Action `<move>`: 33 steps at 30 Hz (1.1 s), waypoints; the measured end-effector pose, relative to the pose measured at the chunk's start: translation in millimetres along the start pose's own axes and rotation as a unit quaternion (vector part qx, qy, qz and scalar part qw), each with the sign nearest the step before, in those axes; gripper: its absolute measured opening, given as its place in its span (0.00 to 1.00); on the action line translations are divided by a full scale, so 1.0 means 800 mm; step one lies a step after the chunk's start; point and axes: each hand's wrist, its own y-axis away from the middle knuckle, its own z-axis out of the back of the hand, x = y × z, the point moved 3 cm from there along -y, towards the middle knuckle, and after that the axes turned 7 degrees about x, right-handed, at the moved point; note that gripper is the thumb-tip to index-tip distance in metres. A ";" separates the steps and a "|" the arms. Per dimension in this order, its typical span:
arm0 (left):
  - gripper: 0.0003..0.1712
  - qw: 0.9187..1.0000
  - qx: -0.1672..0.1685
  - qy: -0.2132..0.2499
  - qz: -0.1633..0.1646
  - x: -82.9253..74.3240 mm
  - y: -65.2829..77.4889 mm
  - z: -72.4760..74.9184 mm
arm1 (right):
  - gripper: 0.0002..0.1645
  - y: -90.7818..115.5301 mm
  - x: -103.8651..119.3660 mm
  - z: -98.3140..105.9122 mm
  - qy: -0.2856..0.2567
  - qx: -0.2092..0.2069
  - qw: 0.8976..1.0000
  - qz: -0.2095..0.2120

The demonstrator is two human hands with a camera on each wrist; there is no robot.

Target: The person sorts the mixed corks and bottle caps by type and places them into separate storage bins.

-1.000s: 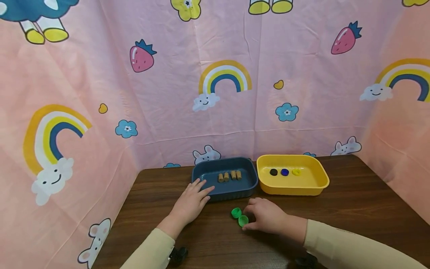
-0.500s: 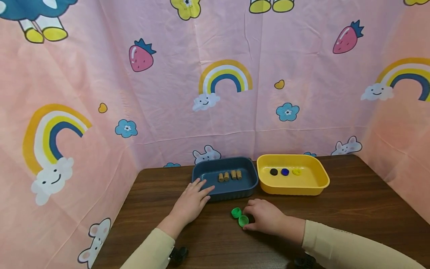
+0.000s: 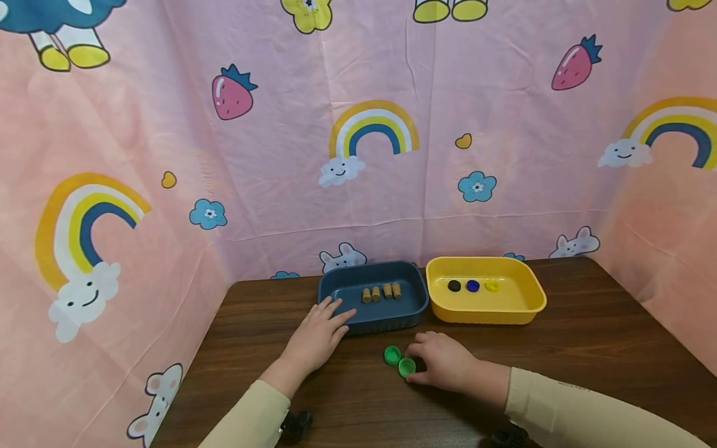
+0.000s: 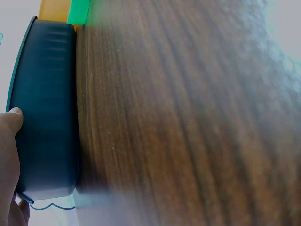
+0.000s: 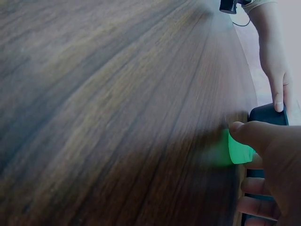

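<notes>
Two green bottle caps lie on the dark wooden table in the head view, their hollow sides showing. Thumb and fingers of my right hand pinch the nearer green bottle cap from the right; the right wrist view shows the thumb and a finger on either side of the green cap. Just beyond it, to the left, lies the other green bottle cap. My left hand rests on the front left corner of the dark blue tray, fingers spread over the rim and thumb at the front wall.
Several corks stand in a row in the blue tray. Against its right side is a yellow tray holding a black cap, a blue cap and a yellow cap. A pink patterned cloth hangs behind the table.
The farther green cap, tilted before, now shows its hollow side facing up more. Both hands keep almost the same place; the whole head view shifts slightly.
</notes>
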 end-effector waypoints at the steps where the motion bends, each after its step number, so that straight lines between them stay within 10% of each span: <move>1: 0.27 1.000 0.000 -0.001 0.000 0.000 0.000 0.000 | 0.19 0.000 0.000 0.000 -0.001 0.000 1.000 0.000; 20: 0.27 1.000 0.001 0.010 0.001 0.000 0.001 -0.001 | 0.20 0.006 -0.010 0.020 -0.028 -0.013 0.999 -0.027; 33: 0.26 1.000 -0.001 0.018 0.000 -0.002 0.002 0.002 | 0.16 0.013 -0.022 0.080 -0.069 -0.062 0.992 -0.082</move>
